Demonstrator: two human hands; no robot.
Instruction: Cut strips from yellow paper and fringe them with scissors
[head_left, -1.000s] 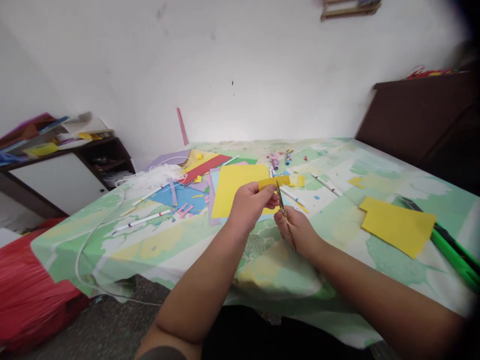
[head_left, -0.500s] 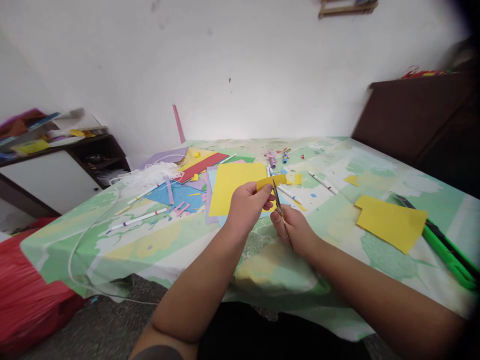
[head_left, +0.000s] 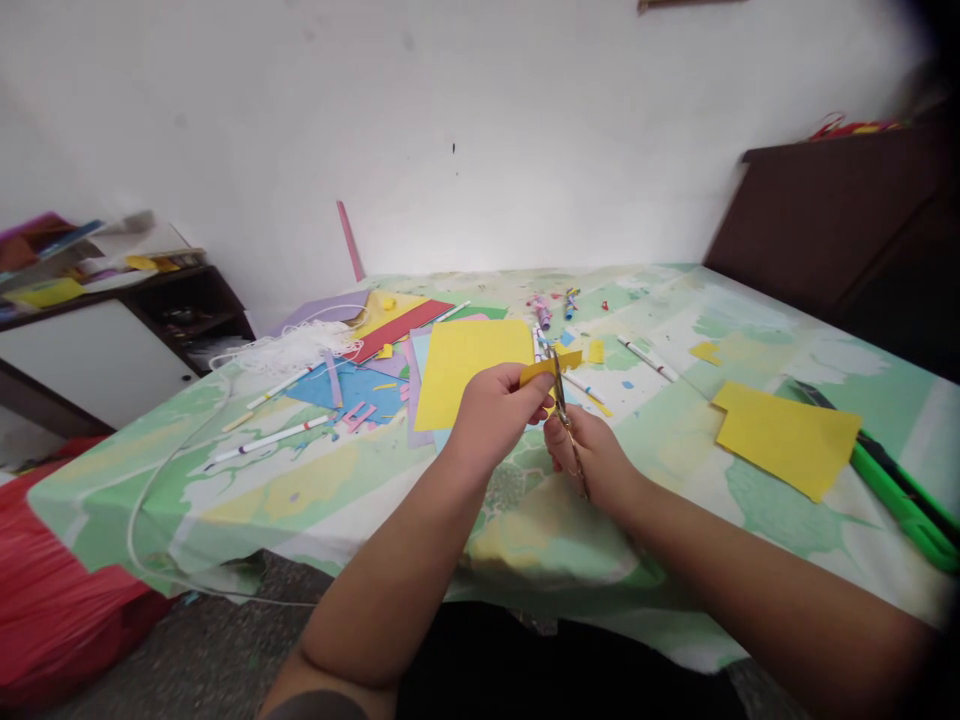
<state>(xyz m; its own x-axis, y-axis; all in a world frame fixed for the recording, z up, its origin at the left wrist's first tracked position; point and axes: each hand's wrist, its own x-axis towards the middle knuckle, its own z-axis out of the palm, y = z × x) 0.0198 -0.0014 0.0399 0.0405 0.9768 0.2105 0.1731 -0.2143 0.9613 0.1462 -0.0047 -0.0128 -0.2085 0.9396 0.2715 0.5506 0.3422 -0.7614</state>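
Observation:
Between the thumb and fingers of my left hand (head_left: 501,408) is a narrow strip of yellow paper (head_left: 537,371), held up over the table. My right hand (head_left: 594,452) is closed around the handles of a pair of scissors (head_left: 562,408). The scissor blades point away from me and cross the strip, just right of my left fingertips. Part of the strip sticks out past the blades. Behind my left hand lies a yellow sheet (head_left: 471,362) on top of other coloured sheets.
A green box cutter (head_left: 900,500) with its blade out lies at the right beside a cut yellow piece (head_left: 787,438). White string (head_left: 289,350), a red sheet (head_left: 401,330), a blue sheet (head_left: 375,390), markers and scraps are spread over the left and middle of the patterned tablecloth (head_left: 300,495).
The scissors have shifted slightly right along the strip, their blades now nearer together across it. My view has tilted down a little. Both hands keep their hold.

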